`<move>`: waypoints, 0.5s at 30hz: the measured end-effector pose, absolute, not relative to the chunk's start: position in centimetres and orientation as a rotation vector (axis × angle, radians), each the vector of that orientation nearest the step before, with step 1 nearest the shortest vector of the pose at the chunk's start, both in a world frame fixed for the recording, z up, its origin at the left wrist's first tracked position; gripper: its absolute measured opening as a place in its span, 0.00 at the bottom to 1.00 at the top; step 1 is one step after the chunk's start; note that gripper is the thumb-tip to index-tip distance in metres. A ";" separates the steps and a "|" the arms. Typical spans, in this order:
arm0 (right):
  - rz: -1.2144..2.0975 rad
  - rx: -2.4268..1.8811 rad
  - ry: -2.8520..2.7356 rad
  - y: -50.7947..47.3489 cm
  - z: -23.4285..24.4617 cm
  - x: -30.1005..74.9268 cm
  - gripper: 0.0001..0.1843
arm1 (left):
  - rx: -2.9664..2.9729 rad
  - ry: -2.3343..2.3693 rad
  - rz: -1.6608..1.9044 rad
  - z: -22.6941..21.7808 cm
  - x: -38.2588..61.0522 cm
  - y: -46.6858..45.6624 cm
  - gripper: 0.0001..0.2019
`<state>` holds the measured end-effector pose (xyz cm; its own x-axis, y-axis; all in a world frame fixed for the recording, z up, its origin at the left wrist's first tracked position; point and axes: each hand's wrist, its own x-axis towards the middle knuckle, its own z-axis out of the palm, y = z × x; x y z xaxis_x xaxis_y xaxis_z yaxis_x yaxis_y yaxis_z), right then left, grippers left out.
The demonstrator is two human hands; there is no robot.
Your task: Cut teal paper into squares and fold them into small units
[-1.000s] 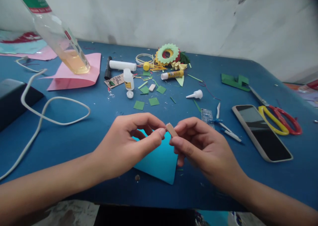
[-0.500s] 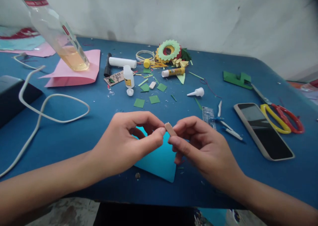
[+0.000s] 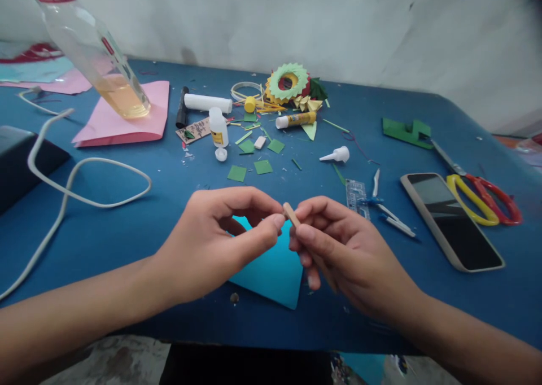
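My right hand (image 3: 339,249) is closed around a small flat tan stick (image 3: 291,213), whose tip pokes out between thumb and forefinger. My left hand (image 3: 220,238) pinches thumb and forefinger together right at that tip; whether it grips the stick I cannot tell. Both hands hover just above a teal paper sheet (image 3: 271,275) lying on the blue table (image 3: 127,227) near its front edge.
A phone (image 3: 451,220) and red-yellow scissors (image 3: 483,196) lie at right. Glue bottle (image 3: 218,128), glue stick (image 3: 295,121), white nozzle (image 3: 336,156), green paper squares (image 3: 249,169), a paper flower (image 3: 288,84) sit behind. A tilted bottle (image 3: 97,52) stands on pink paper (image 3: 122,122); white cable (image 3: 71,176) at left.
My right hand's fingers have curled tighter and the stick has turned more edge-on. The view has shifted slightly; the table items have not moved.
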<state>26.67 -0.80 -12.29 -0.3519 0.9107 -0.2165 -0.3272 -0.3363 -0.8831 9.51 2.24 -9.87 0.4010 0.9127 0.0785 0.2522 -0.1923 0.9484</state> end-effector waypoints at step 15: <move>1.581 -1.087 -1.128 -1.3 -12.0 25.9 0.07 | 1.748 1.107 0.865 -9.9 9.8 2.2 0.05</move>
<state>25.93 -1.26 -11.97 -0.2252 0.9617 -0.1563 -0.1647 -0.1956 -0.9668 9.82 2.15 -9.87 0.3634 0.9261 0.1017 0.3220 -0.2273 0.9191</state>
